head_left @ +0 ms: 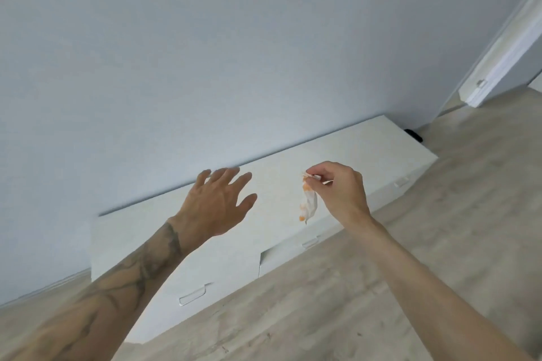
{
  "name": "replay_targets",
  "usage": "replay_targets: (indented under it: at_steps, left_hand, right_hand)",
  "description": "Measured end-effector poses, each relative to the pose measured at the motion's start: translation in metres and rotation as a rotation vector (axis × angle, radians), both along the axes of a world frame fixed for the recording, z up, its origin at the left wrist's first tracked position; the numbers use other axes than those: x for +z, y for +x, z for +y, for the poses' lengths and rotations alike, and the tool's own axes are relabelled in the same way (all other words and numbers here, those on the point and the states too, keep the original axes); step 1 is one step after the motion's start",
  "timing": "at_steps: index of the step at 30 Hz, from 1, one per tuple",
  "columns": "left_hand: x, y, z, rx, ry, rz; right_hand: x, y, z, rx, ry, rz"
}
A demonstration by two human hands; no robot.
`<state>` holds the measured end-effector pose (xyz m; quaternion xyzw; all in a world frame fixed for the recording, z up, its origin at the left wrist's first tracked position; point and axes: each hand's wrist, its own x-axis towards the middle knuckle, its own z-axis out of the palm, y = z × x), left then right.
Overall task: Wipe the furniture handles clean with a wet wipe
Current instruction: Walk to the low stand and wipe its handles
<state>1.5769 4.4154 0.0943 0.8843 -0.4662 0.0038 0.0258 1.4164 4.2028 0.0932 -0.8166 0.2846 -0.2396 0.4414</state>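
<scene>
My right hand (337, 193) pinches the wet wipe (309, 205) at its top; my left hand (217, 205) hovers, fingers (230, 177) spread. I'd bunch the wipe, then rub along the nearest handle (192, 296).

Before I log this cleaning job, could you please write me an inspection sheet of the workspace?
Surface: low white cabinet against the wall.
Job's things: crumpled wipe with orange marks, hanging over the cabinet top; near handle, middle handle and far handle on the cabinet front, none touched.
Clutter: small black object at the cabinet's far end; cannot tell what it is.
Hands: left hand open with fingers spread, above the cabinet top; right hand pinches the wipe's top.
Cables: nothing seen.
Surroundings: pale wall, wood-look floor, white door frame at right.
</scene>
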Motion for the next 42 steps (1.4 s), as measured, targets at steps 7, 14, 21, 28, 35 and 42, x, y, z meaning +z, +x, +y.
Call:
replay_targets:
  at_steps: [7,14,21,28,35,42]
  left_hand:
    - [0.097,-0.057,-0.152,-0.159,-0.041,0.041]
    - [0.127,-0.134,-0.342,-0.251,-0.017,0.038]
    - [0.147,-0.196,-0.528,-0.283,-0.013,0.062]
    - [0.151,-0.224,-0.716,-0.346,-0.022,0.064]
    - [0.137,-0.223,-0.914,-0.375,-0.044,0.082]
    - [0.138,-0.216,-1.082,-0.349,-0.014,0.065]
  right_hand:
    - [0.090,-0.097,-0.128,-0.205,-0.041,-0.060]
    - [0.122,-0.187,-0.303,-0.322,-0.079,-0.058]
    - [0.151,-0.260,-0.472,-0.368,-0.115,-0.030]
    - [0.165,-0.293,-0.641,-0.403,-0.207,0.000]
    - [0.156,-0.292,-0.827,-0.403,-0.223,0.050]
    - [0.156,-0.280,-0.999,-0.352,-0.200,0.068]
